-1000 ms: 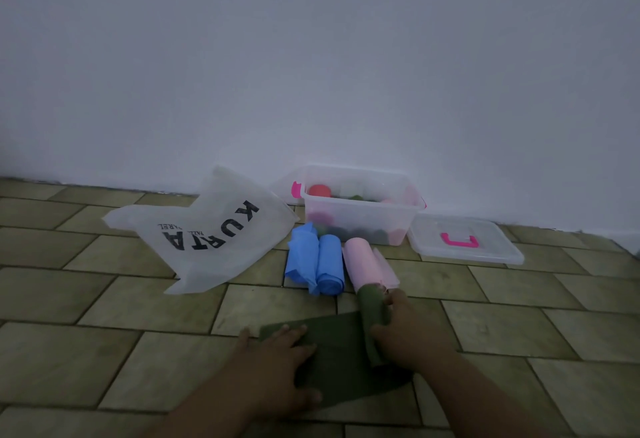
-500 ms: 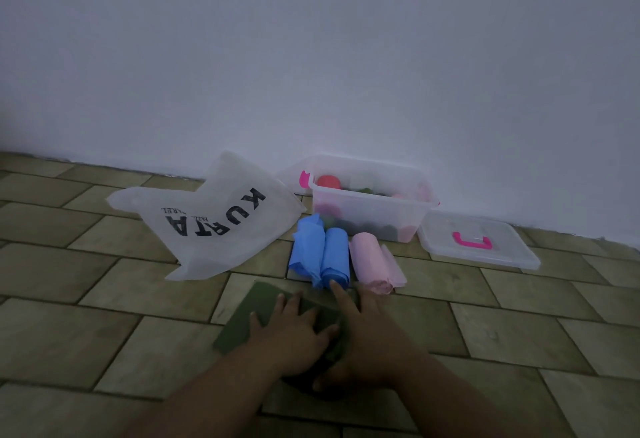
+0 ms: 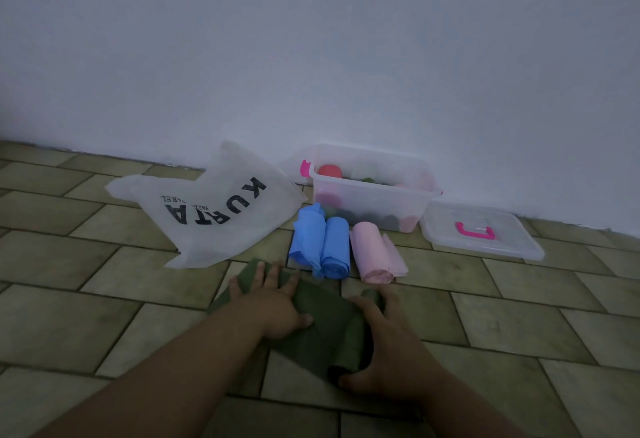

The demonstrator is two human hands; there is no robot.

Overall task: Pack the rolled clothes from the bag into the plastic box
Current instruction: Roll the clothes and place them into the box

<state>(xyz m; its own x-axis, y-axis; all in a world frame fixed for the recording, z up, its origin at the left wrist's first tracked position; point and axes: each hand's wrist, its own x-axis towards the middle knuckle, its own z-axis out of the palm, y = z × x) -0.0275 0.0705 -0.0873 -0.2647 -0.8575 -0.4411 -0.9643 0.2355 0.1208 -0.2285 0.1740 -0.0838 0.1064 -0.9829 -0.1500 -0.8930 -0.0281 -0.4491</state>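
Note:
A dark green cloth (image 3: 322, 319) lies partly flat, partly rolled on the tiled floor in front of me. My left hand (image 3: 273, 302) presses flat on its unrolled part with fingers spread. My right hand (image 3: 384, 344) is curled over the rolled end at the right. Just beyond lie two blue rolls (image 3: 322, 247) and a pink roll (image 3: 372, 252). The clear plastic box (image 3: 372, 195) stands open by the wall with several rolled clothes inside. The white "KURTA" bag (image 3: 214, 209) lies slack to the left.
The box's clear lid (image 3: 481, 235) with a pink handle lies on the floor right of the box. A white wall runs along the back. Tiled floor spreads to both sides.
My right hand has shifted right and now cups the rolled end of the green cloth. My left hand stays flat on the cloth. The view has tilted slightly.

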